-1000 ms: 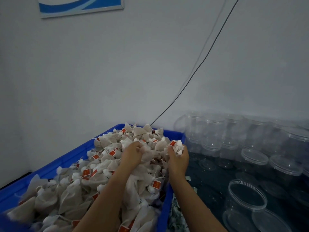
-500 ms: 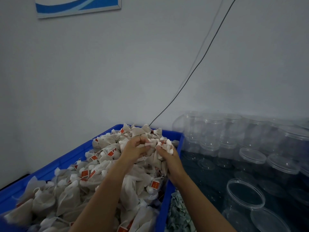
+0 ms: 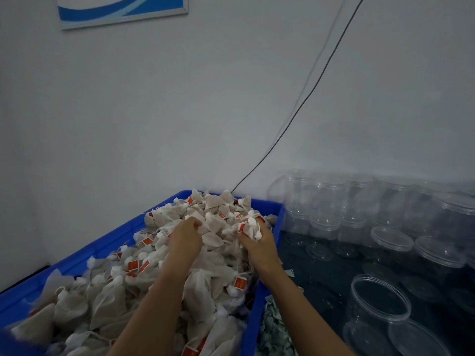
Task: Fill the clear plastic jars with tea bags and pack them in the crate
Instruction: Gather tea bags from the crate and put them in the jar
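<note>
Here, the right hand [image 3: 257, 242] is clutching tea bags [image 3: 250, 226] over the blue bin [image 3: 253, 314]; the open jar [image 3: 380, 303] is waiting nearer it, rightward, while the left hand [image 3: 186, 238] is gripping more bags.

I see a plain pale wall [image 3: 154, 111], a blue-and-white framed picture [image 3: 123, 9] at eleven o'clock, and a dark cable [image 3: 308, 91] slanting down it.

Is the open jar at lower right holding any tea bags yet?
No, the open jar is empty; the tea bags are all still heaped in the blue bin.
</note>
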A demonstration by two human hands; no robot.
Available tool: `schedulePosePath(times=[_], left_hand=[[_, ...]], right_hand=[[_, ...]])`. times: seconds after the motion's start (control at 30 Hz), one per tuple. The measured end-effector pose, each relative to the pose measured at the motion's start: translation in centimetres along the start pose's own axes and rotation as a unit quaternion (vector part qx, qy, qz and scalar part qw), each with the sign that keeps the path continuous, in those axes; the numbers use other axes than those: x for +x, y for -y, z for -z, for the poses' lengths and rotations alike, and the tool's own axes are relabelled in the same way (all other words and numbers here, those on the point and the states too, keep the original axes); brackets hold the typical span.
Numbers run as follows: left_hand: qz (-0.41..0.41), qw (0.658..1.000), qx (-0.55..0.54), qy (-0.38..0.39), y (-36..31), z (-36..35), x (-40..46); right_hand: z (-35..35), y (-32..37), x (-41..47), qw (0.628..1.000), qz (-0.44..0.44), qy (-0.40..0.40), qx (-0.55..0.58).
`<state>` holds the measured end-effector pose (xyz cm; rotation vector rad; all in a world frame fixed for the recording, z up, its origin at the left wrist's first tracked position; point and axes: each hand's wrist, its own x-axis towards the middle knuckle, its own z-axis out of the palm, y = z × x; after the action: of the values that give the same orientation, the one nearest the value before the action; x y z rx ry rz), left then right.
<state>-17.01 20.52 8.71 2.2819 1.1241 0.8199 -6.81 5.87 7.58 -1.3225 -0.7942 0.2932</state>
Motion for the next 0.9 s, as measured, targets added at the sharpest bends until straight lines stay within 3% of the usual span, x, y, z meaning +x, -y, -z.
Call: schedulePosePath(times=[0.2, 0.37, 0.5, 0.63, 0.73, 0.9], left_hand=[[0.002, 0.980, 0.169, 0.107, 0.8, -2.0, 0.8], [0.009, 0.968, 0.188, 0.169, 0.7, -2.8, 1.7], [0.001, 0.994, -0.003, 0.106, 0.9, -2.5, 1.5], [0.050, 0.981, -0.186, 0.027, -0.5, -1.4, 1.1], [0.121, 0.957, -0.264, 0.007, -1.7, -0.5, 1.0], [0.053, 0.969, -0.242, 0.002, -2.1, 0.3, 0.0]], right_hand=[[-0.4, 0.1, -0.4, 0.997, 0.016, 0.027, -0.067], [-0.4, -0.1, -0.5, 0.997, 0.024, 0.021, -0.071], [-0.3, 0.0, -0.4, 0.997, 0.023, 0.013, -0.066], [-0.2, 0.1, -0.5, 0.998, 0.022, 0.007, -0.054], [-0.2, 0.3, -0.6, 0.998, 0.026, 0.009, -0.052], [-0.3, 0.5, -0.6, 0.997, 0.027, 0.013, -0.068]])
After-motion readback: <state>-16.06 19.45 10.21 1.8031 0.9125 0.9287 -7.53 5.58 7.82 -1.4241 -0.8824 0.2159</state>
